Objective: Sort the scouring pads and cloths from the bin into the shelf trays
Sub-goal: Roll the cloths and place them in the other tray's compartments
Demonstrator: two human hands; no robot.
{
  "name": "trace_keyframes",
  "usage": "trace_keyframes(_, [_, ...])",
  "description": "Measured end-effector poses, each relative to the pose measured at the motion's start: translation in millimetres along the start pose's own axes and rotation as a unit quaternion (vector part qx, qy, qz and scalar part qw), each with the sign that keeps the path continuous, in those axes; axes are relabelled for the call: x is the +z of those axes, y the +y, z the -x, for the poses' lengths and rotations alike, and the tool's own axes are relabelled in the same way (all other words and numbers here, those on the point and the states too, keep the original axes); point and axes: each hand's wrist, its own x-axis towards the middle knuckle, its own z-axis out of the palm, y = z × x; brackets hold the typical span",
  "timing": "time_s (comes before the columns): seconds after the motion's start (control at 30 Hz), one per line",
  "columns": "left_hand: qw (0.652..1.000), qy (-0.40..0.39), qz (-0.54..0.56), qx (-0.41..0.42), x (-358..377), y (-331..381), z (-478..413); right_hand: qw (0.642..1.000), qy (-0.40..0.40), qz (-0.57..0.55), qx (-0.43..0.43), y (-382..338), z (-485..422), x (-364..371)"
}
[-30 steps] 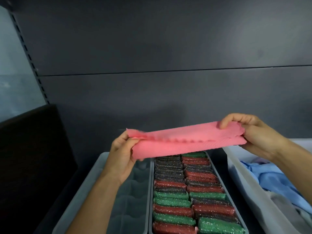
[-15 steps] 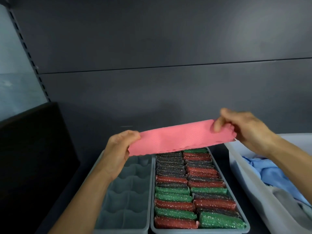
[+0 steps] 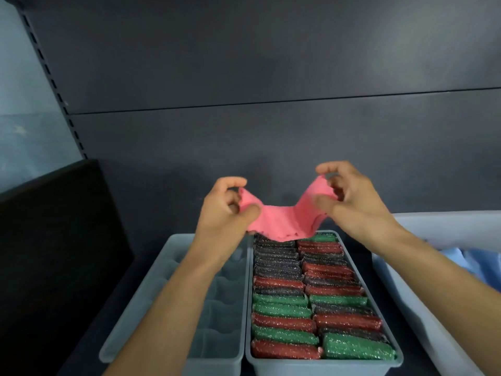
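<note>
A pink cloth (image 3: 282,219) sags in a U between my two hands, above the far end of the middle tray. My left hand (image 3: 225,210) pinches its left end and my right hand (image 3: 349,202) pinches its right end. The middle grey tray (image 3: 322,363) is packed with two rows of glittery scouring pads (image 3: 284,308) in red, green and black. Left of it a divided grey tray (image 3: 141,308) shows bare compartments, partly hidden by my left forearm. At the right, a pale bin (image 3: 398,302) holds blue cloth (image 3: 466,263).
A dark grey shelf back panel (image 3: 271,77) rises behind the trays. A black panel (image 3: 54,240) stands at the left, beside a slotted shelf upright (image 3: 54,85). The trays sit on a dark shelf surface (image 3: 357,251).
My hands have come closer together, and the cloth, stretched flat before, now droops folded between them. The view has tilted down a little, showing more of the trays.
</note>
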Motion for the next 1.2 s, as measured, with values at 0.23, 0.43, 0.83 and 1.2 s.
trace_keyframes(0.23, [0.998,-0.041,0.041,0.014,34,24,4,0.994,-0.048,-0.059,-0.075,-32,5,19])
trace_keyframes(0.43, [0.977,-0.07,0.198,-0.035,34,30,12,0.996,-0.069,-0.011,-0.06,-31,8,11])
trace_keyframes(0.83, [0.976,-0.209,0.065,-0.01,12,-15,16,0.947,-0.158,-0.277,0.033,-32,-13,-6])
trace_keyframes(1.2, [0.977,-0.208,0.007,-0.036,19,-25,33,0.944,-0.125,-0.304,0.008,-23,-10,-8])
